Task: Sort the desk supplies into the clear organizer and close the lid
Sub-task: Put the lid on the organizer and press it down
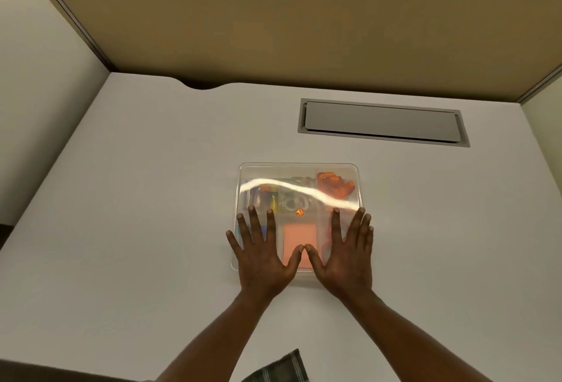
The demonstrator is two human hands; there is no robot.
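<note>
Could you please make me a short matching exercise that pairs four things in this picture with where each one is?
Things:
1. left hand
2. pink notepad
3. orange item
4. grey hatch

Places:
A. set into the desk, beyond the organizer
B. inside the organizer, far right corner
C. flat on the near left part of the lid
D. inside the organizer, near middle, seen through the lid

Pairs: 1-C, 2-D, 3-B, 4-A

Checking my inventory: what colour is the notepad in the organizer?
The notepad is salmon pink; head view shows it.
</note>
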